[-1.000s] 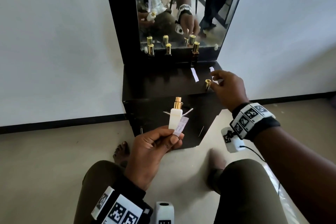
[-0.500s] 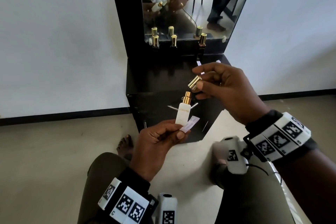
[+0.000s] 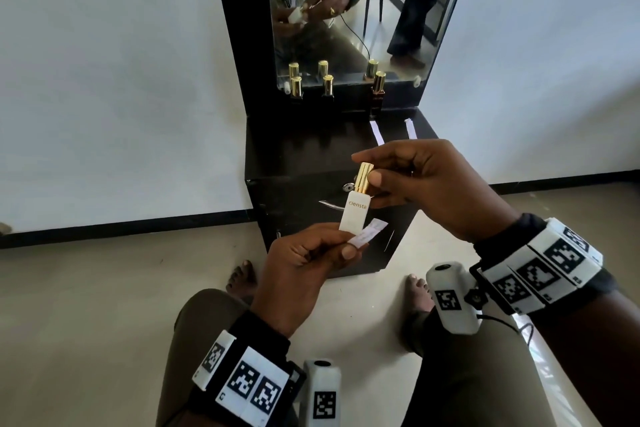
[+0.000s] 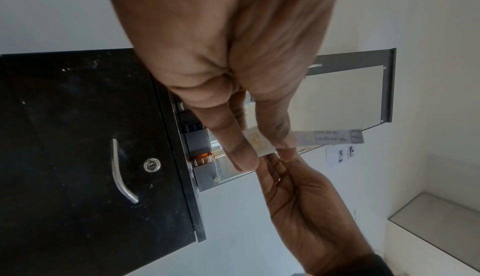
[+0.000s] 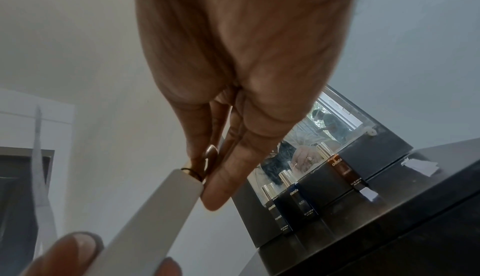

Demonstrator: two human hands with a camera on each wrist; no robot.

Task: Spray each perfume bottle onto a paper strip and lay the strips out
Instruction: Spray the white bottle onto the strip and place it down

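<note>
My left hand (image 3: 346,246) grips a white perfume bottle (image 3: 356,215) upright in front of the cabinet, and pinches a paper strip (image 3: 472,234) beside it with the thumb. My right hand (image 3: 366,168) pinches the gold cap (image 3: 363,177), which sits on top of that bottle. In the right wrist view the white bottle (image 5: 145,218) runs down to the lower left and the cap (image 5: 194,169) is mostly hidden by my fingers. The left wrist view shows the strip (image 4: 335,136) sticking out past my fingers.
Three dark bottles with gold caps (image 3: 296,87) (image 3: 327,85) (image 3: 378,90) stand along the mirror's base on the black cabinet (image 3: 294,156). Two paper strips (image 3: 376,132) (image 3: 410,128) lie on its top at the right. The cabinet door has a metal handle (image 4: 122,169).
My right hand lifted the gold cap from the cabinet top, carried it back to the white bottle and set it over the nozzle. The left hand kept its hold.
</note>
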